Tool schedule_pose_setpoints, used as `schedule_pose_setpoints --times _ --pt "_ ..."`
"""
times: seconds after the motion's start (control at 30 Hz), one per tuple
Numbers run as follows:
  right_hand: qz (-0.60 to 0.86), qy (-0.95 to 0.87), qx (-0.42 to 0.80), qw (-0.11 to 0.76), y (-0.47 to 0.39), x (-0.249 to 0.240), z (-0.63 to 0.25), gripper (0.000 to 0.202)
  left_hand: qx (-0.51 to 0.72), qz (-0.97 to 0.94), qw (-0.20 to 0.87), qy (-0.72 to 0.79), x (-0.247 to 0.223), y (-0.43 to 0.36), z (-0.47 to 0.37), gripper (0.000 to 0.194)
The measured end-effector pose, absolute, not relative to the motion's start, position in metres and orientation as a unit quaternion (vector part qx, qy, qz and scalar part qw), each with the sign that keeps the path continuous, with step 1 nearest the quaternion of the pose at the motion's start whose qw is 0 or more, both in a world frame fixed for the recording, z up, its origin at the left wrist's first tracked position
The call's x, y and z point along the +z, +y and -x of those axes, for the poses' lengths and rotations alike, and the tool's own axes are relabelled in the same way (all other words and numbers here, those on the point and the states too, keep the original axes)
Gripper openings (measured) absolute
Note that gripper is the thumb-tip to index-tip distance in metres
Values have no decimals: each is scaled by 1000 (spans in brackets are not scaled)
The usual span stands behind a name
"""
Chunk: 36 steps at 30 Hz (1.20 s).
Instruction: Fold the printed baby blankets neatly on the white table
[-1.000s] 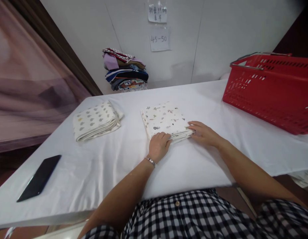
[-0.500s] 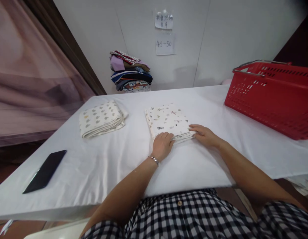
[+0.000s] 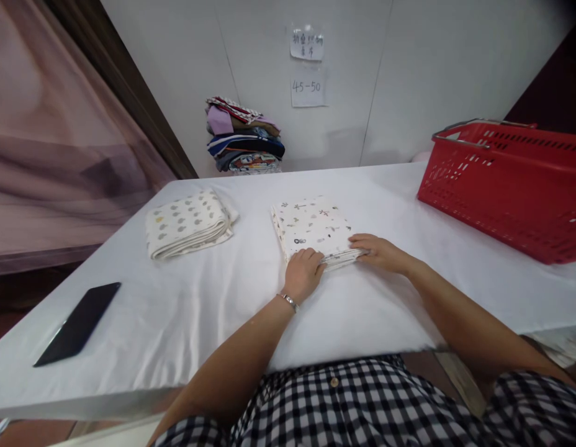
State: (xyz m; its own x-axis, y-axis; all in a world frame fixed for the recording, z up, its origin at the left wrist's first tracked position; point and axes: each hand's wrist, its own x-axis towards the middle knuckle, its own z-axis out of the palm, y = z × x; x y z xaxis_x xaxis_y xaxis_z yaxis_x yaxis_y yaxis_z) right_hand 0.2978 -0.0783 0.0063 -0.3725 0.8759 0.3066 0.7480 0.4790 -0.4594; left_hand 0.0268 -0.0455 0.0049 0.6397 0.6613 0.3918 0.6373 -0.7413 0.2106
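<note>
A folded white cloth [image 3: 315, 225] with small printed figures lies in layers on the white-covered table in front of me. My left hand [image 3: 303, 270] grips its near left corner, with the fingers curled over the top and the thumb at the layered edge. At the near right corner, my right hand [image 3: 380, 252] holds the cloth, fingers on top and thumb by the layers. Farther left lies another folded cloth [image 3: 188, 223], cream with rows of grey prints and one yellow one; neither hand touches it.
A black flat tablet-like object [image 3: 78, 324] lies on the white tablecloth [image 3: 185, 323] at the left. On the right stands a red basket [image 3: 506, 189] with metal handles. Behind the table's far edge rises a stack of folded fabrics [image 3: 245, 136] against the wall.
My right hand has shifted slightly left along the cloth's near right corner. My left hand keeps its place, and the view has tilted a little.
</note>
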Motion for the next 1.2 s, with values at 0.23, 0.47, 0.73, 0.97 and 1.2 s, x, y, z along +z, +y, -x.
schedule_pose_setpoints --times 0.23,0.47,0.73,0.97,1.2 --pt "486 -818 32 306 -88 -2 -291 30 231 -905 26 355 5 -45 -27 14" --pt "498 -816 -27 291 -88 0 -283 32 247 -903 37 350 4 -45 -26 14" --pt "522 -804 -25 285 -89 -1 -282 34 221 -908 33 356 5 -45 -26 13" --pt "533 -788 17 307 -88 -8 -286 39 191 -911 26 366 10 -46 -26 12" --pt "507 -794 45 333 -89 -6 -287 38 191 -912 20 361 9 -46 -26 11"
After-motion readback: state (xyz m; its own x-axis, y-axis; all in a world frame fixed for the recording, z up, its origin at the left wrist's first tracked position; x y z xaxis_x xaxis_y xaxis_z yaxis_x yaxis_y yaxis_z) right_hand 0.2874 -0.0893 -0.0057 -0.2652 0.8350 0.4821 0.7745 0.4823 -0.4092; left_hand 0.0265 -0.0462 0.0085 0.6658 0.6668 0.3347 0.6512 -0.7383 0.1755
